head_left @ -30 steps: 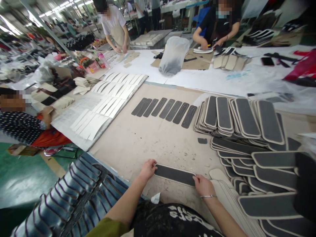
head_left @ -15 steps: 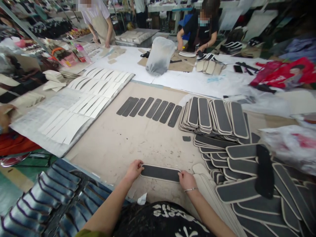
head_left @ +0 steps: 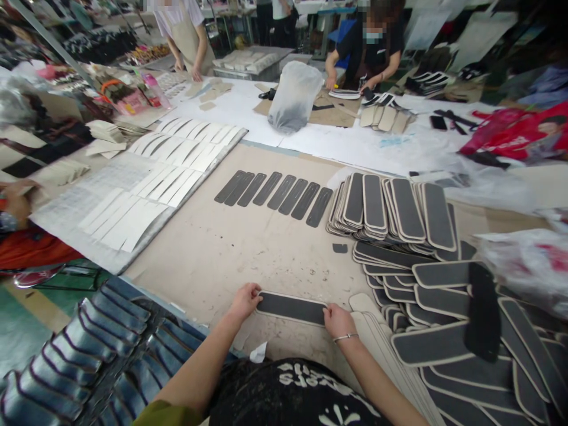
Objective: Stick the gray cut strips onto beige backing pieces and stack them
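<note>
Between my two hands lies a long dark grey panel (head_left: 290,309) with rounded corners and a beige border, low over the near part of the table. My left hand (head_left: 246,300) pinches its left end. At the other end, my right hand (head_left: 339,322), with a bracelet at the wrist, grips the edge. Beige panels (head_left: 381,340) lie fanned out just right of my right hand. Beyond them is a loose heap of grey panels with beige borders (head_left: 432,343). Farther back, similar panels stand in neat piles (head_left: 375,204). A row of plain dark strips (head_left: 277,192) lies ahead of me.
White strips (head_left: 128,225) cover a grey board at the left. Curved blue pieces (head_left: 66,355) are stacked below the table's left edge. A filled plastic bag (head_left: 295,97) stands at the back. Two people (head_left: 366,59) work across the table. A small dark scrap (head_left: 340,248) lies mid-table.
The view has shifted slightly, so the table and its contents sit a little farther right. Both hands keep hold of the same panel, which looks almost unmoved.
</note>
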{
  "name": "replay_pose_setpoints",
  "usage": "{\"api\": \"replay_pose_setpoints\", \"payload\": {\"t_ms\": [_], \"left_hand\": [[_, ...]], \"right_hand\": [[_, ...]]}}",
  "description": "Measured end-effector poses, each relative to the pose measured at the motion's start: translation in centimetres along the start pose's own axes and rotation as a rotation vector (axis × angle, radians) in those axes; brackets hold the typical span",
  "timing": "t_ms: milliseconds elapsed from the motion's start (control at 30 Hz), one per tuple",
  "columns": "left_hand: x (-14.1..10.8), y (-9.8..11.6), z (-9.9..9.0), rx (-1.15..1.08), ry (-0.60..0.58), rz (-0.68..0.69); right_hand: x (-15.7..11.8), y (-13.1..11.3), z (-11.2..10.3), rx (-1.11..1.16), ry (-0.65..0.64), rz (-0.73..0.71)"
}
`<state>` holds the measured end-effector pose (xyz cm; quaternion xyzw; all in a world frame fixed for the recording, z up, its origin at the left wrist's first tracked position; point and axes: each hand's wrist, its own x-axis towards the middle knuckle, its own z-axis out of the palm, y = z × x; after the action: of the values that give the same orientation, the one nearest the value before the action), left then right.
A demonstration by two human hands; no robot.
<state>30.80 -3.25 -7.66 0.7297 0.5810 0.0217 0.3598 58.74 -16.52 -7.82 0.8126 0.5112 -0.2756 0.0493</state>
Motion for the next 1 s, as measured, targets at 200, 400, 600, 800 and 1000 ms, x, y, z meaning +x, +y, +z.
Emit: {"api": "replay_pose_setpoints", "payload": {"t_ms": [200,400,600,800,1000], "left_hand": [[-0.20,0.02,0.05,-0.004,0.011,0.009],[-0.38,0.11,0.09,-0.004,0.020,0.022],[-0.32,-0.02,0.29,0.012,0.029,0.020],[-0.20,-0.02,0.29,0.016,0.024,0.005],[-0.10,0.25,0.11,0.020,0.008,-0.011]], "right_hand": [[0.00,-0.07,0.21,-0.020,0.007,-0.007],[0.09,0.06,0.52,-0.035,0.008,-0.013],[-0.02,0.13,0.40,-0.039,0.017,-0.038],[-0.10,0.04,0.40,-0.054,0.013,-0.035],[0.05,0.03,0.39,-0.067,-0.018,-0.012]]}}
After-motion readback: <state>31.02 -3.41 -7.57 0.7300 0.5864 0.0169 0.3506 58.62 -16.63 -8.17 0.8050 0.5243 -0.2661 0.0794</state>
